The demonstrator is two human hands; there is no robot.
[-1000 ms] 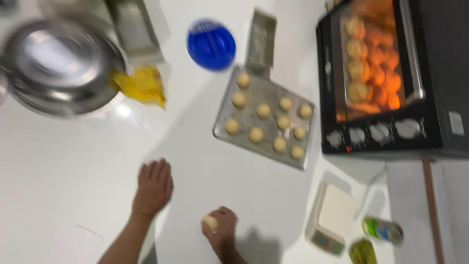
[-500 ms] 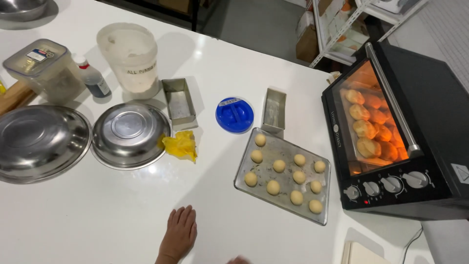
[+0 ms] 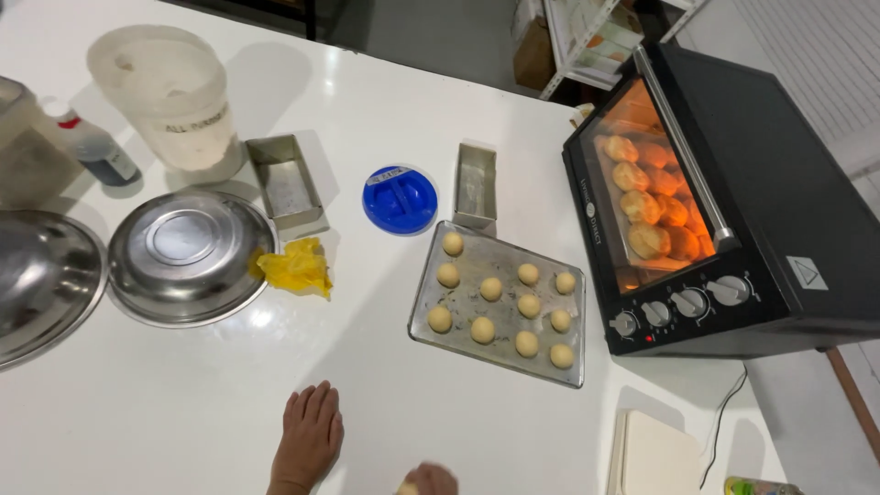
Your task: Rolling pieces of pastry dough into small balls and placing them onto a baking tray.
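Observation:
My left hand (image 3: pixel 310 433) lies flat on the white table (image 3: pixel 165 403), palm down, fingers together, holding nothing. My right hand (image 3: pixel 431 478) is only partly in view at the bottom edge, curled around a small ball of dough (image 3: pixel 408 488). Beyond both hands sits a metal baking tray (image 3: pixel 431 339) carrying several round dough balls (image 3: pixel 491 289) in rows.
A black countertop oven (image 3: pixel 733 202) glows at the right with browning rolls inside. Two upturned steel bowls (image 3: pixel 188 257), a yellow crumpled bag (image 3: pixel 293 268), a blue round lid (image 3: pixel 399 197), two small loaf tins (image 3: pixel 284 179), a white bucket (image 3: pixel 170 105) and a bottle (image 3: pixel 92 147) stand further back. A white board (image 3: pixel 655 456) lies bottom right.
The view has tilted up and away, so both hands slid toward the bottom edge. My left hand stays flat on the table; my right hand still holds the dough ball.

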